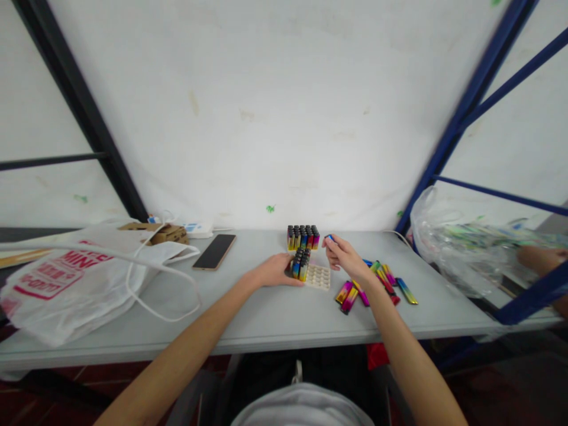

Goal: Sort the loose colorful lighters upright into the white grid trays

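A white tray with round hollows (pixel 318 277) lies on the table in front of me. Upright lighters (pixel 300 266) with black tops fill its left part. My left hand (pixel 279 270) curls round those lighters from the left, thumb at the front and fingers behind. Pinched in my right hand (pixel 344 255), a lighter with a blue end (pixel 329 238) is held up just right of the tray; most of it is hidden by the fingers. A block of standing lighters (pixel 303 237) is behind the tray. Loose shiny lighters (pixel 349 300) lie in a pile under my right forearm.
A phone (pixel 215 252) lies at the left, near a plastic bag (pixel 80 278), a white cable (pixel 177 319) and a cardboard box (pixel 171 234). Blue rack posts (pixel 444 142) rise at the right, beside clear plastic bags (pixel 448 248). Another person's hand (pixel 539 258) shows at far right.
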`<state>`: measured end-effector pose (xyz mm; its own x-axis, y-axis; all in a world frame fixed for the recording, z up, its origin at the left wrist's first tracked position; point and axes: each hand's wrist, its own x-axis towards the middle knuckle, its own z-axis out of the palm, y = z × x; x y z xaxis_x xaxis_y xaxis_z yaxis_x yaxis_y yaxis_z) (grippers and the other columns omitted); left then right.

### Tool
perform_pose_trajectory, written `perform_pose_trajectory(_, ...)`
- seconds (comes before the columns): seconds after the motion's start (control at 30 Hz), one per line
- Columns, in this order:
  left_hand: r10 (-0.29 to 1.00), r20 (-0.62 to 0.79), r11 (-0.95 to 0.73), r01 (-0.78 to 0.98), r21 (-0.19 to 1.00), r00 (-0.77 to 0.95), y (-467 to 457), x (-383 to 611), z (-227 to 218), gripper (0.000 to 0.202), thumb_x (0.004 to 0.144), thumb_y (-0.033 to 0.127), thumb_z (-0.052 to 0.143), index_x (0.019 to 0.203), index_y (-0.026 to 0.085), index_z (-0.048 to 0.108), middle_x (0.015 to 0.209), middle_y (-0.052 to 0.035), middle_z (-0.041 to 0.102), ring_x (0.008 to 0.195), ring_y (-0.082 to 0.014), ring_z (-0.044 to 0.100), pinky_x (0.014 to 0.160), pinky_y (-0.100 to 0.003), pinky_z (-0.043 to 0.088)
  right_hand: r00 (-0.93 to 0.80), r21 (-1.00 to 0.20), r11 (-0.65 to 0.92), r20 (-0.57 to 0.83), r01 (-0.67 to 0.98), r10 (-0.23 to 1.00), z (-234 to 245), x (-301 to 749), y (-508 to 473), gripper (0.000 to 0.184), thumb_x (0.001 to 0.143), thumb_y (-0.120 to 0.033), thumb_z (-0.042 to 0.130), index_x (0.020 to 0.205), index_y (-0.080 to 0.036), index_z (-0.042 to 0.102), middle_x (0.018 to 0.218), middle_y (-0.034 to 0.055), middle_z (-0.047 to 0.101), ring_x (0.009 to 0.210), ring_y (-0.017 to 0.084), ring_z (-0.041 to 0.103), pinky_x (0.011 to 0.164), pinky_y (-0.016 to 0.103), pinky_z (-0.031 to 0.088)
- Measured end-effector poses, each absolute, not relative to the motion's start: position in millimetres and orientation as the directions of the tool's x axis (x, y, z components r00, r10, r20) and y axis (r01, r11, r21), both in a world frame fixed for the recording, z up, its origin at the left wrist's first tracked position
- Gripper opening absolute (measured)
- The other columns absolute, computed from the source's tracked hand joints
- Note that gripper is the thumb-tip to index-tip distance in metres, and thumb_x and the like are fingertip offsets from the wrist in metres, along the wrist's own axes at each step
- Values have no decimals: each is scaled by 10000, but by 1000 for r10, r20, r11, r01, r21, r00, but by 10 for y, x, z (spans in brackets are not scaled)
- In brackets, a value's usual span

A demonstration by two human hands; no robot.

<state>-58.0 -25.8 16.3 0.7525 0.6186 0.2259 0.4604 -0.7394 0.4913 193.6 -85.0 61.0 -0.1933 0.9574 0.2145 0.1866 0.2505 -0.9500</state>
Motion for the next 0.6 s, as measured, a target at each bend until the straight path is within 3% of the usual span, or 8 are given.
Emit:
perform_pose_trajectory(0.13,613,247,-739,435,514,751,-272,-581,172,719,739,541,864,1314,174,638,1266,-127,723,1135,-344,682,990,-403,514,-74,-857,308,306,412,949,515,1830,-788,543,904,-745,482,724,-235,439,570,-58,348,526,120,321,492,257,281)
perform_pose_trajectory(0.27,615,254,-728,412,549,747,-288,-587,190,736,722,546,877,1313,173,645,1270,-125,727,1145,-344,677,1008,-389,507,63,-742,314,431,592,900,430,1724,-758,529,881,-646,474,577,-233,345,552,-28,323,567,127,330,538,277,241)
perform_pose_trajectory(0.43,607,240,-737,424,527,757,-295,-584,203,720,749,538,861,1330,177,636,1279,-121,724,1146,-339,675,1008,-392,510,88,-704,315,472,636,877,378,1665,-752,419,849,-535,434,568,-239,338,547,-22,330,567,133,333,546,279,218)
perform_pose_trajectory(0.6,606,232,-748,446,492,761,-289,-580,197,716,755,545,854,1325,172,635,1286,-124,717,1146,-339,676,1015,-411,510,74,-714,332,472,616,878,398,1683,-766,503,899,-622,453,595,-231,363,563,-29,356,583,132,344,565,275,239)
